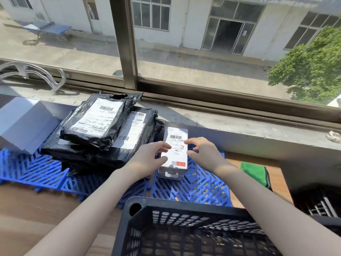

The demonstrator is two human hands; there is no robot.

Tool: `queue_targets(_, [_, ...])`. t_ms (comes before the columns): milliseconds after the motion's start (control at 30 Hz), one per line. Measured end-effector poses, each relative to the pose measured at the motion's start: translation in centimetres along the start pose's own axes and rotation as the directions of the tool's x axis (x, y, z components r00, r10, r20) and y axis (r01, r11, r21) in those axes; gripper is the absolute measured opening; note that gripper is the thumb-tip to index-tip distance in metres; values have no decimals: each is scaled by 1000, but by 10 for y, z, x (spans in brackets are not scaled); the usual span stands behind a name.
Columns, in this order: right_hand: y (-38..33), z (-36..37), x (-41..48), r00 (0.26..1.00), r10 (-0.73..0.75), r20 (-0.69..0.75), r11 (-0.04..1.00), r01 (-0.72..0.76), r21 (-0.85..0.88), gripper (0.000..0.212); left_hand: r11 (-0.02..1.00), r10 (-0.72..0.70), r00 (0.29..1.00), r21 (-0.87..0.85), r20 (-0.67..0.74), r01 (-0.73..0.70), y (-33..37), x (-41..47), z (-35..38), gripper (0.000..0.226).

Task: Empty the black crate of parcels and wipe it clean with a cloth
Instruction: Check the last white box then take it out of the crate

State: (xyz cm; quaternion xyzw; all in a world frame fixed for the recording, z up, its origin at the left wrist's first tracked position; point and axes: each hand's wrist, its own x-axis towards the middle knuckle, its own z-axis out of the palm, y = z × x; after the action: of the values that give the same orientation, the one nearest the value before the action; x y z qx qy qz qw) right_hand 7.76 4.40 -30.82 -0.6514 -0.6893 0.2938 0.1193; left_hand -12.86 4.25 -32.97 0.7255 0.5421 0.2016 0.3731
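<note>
The black crate [166,215] stands at the bottom of the view, its perforated inside showing no parcels. Beyond it, a small grey box parcel [175,159] with a white label lies on the blue grid mat [199,189]. My left hand [151,156] holds the box's left edge between thumb and fingers. My right hand [203,150] hovers at its right edge with curled fingers; contact is unclear. A stack of black bagged parcels [103,133] lies to the left on the mat. A folded green cloth [256,172] lies on the wooden table at right.
A white box [24,124] sits at the far left on the mat. A dark object [317,193] stands at the right edge of the table. The concrete window ledge [221,124] and window frame run behind everything.
</note>
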Motion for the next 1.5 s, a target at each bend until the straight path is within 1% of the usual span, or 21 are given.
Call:
queue_targets(67, [-17, -15, -17, 998, -58, -38, 998, 59, 21, 29, 997, -21, 997, -72, -78, 15, 16, -14, -20, 23])
queue_targets(133, [-33, -28, -37, 991, -123, -61, 990, 126, 62, 23, 998, -8, 985, -69, -172, -4, 33, -32, -37, 18])
queue_targets(233, [-50, -43, -73, 963, -248, -102, 966, 254, 47, 23, 999, 15, 951, -38, -309, -28, 62, -63, -53, 16])
queue_targets(333, [-54, -47, -108, 939, -317, -136, 938, 331, 99, 21, 999, 27, 895, -15, -445, -37, 94, -103, -55, 15])
queue_targets(433, [-47, -39, -147, 917, -372, -146, 906, 393, 159, 16, 999, 48, 817, 30, -575, -37, 126, -151, -37, 12])
queue_targets(500, [-36, -30, -174, 912, -397, -105, 891, 411, 195, 16, 998, 56, 770, 37, -636, -42, 140, -183, -15, 11])
queue_targets(533, [-28, -24, -186, 912, -404, -64, 890, 409, 204, 17, 998, 55, 758, 39, -650, -38, 146, -198, -2, 11])
queue_targets(600, [-10, -7, -207, 916, -399, 43, 901, 383, 202, 18, 998, 32, 761, 61, -648, 10, 150, -222, 27, 11])
queue_targets(667, [10, 14, -219, 916, -377, 138, 921, 354, 163, 19, 988, -16, 799, 114, -602, 106, 146, -236, 59, 11])
queue_targets(767, [35, 46, -231, 919, -298, 258, 953, 272, 131, 25, 930, -185, 888, 217, -422, 296, 129, -245, 103, 23])
queue_targets(800, [42, 56, -235, 918, -272, 288, 961, 245, 125, 29, 898, -248, 897, 262, -366, 354, 122, -247, 117, 29])
queue_targets(867, [53, 74, -244, 917, -219, 334, 974, 182, 138, 33, 820, -362, 888, 356, -284, 448, 106, -251, 144, 40])
queue_targets(933, [63, 93, -254, 911, -175, 374, 979, 121, 162, 37, 743, -483, 849, 413, -215, 527, 91, -255, 167, 52])
queue_targets(1033, [81, 127, -271, 898, -92, 429, 980, 4, 201, 47, 656, -658, 751, 447, -55, 608, 75, -258, 188, 78])
queue_targets(1133, [96, 153, -284, 884, -20, 467, 974, -87, 208, 61, 609, -758, 647, 445, 83, 656, 64, -263, 196, 94])
queue_targets(1233, [105, 163, -292, 862, 23, 507, 951, -175, 254, 60, 537, -837, 509, 483, 202, 692, 54, -268, 199, 104])
queue_targets(1267, [108, 166, -293, 851, 39, 523, 939, -210, 272, 58, 522, -851, 469, 483, 237, 703, 53, -270, 200, 105])
queue_targets(1300, [110, 169, -294, 837, 57, 544, 928, -245, 281, 58, 516, -856, 447, 477, 259, 711, 52, -271, 201, 103])
queue_targets(1400, [113, 181, -302, 791, 89, 606, 902, -321, 287, 55, 513, -858, 452, 447, 243, 733, 54, -278, 205, 95])
queue_targets(1433, [114, 186, -305, 775, 93, 626, 886, -351, 302, 57, 509, -861, 437, 444, 261, 738, 55, -280, 205, 91])
queue_targets(1500, [112, 190, -311, 753, 94, 651, 860, -391, 328, 58, 496, -864, 372, 441, 340, 748, 59, -284, 205, 79])
